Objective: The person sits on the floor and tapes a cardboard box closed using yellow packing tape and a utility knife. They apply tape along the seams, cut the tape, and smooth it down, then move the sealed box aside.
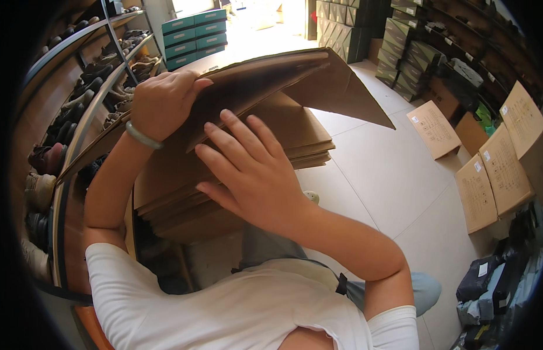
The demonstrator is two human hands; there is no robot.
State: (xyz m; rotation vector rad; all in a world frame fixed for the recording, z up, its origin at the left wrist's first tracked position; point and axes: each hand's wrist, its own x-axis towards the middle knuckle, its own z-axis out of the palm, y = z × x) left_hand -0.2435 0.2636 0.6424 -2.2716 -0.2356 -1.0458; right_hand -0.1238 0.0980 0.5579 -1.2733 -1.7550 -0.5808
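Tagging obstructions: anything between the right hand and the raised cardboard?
Nothing visible. The right hand is open, fingers toward the raised cardboard; whether they touch is unclear. The left hand grips its upper edge.

Tilted brown carton (pixel 254 81), seemingly half unfolded

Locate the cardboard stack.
Head view, left of centre: the cardboard stack sits below the raised sheet gripped by the left hand, just right of the shoe rack.
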